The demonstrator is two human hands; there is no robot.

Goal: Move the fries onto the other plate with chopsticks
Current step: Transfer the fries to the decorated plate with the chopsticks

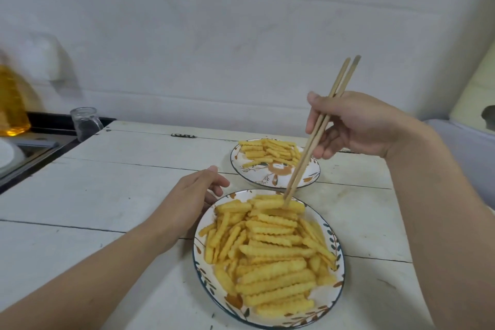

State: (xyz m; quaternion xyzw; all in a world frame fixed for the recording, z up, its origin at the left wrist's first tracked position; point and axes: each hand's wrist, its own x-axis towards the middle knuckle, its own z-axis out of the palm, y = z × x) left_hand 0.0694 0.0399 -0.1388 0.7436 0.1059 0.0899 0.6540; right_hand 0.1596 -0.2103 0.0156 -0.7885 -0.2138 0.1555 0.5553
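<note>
A white plank table (112, 190) carries two patterned plates. The near plate (338, 246) is heaped with crinkle-cut fries (267, 254), much the greater share. The far plate (310, 177) holds a small row of moved fries (267, 151) on its back half, with its front half bare. So the task looks only begun: a handful is across and the bulk waits on the near plate.

The left hand (187, 201) rests on the table with its fingers loosely curled against the near plate's rim, holding nothing. The right hand (356, 126) has its grip closed around the chopsticks (308, 153), which slant down over the far plate. Their tips sit close together on a fry at the back edge of the near pile; whether that fry is pinched or only touched, I cannot tell.
</note>
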